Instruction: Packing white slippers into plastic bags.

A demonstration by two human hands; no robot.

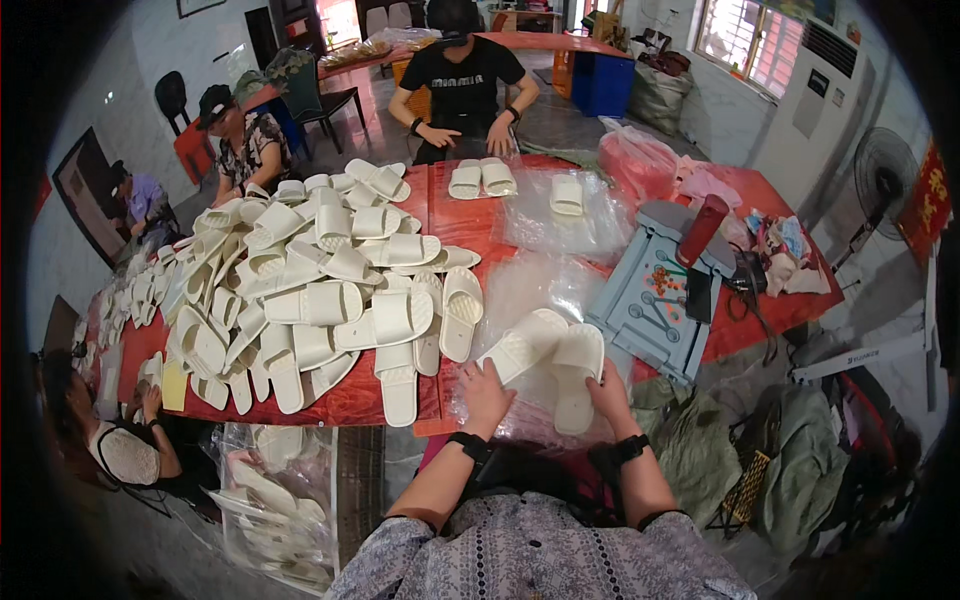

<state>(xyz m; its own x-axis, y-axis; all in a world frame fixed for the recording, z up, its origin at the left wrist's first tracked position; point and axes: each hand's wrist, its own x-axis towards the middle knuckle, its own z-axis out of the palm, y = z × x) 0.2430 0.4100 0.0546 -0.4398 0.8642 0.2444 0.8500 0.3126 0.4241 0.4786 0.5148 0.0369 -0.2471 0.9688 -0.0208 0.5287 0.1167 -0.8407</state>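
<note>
Two cream slippers lie side by side on clear plastic bags (540, 290) at the near edge of a red table (455, 215). My left hand (484, 392) rests on the heel of the left slipper (524, 343). My right hand (608, 388) touches the heel end of the right slipper (574, 375). Both hands lie flat with the fingers spread over the slippers. A black band sits on each wrist.
A large heap of cream slippers (310, 290) covers the table's left half. A person in black (462, 85) sits opposite with a slipper pair (481, 178). A grey plastic stool (655, 290) lies on the table at right. Other people sit at left. Bagged slippers (275, 500) lie on the floor.
</note>
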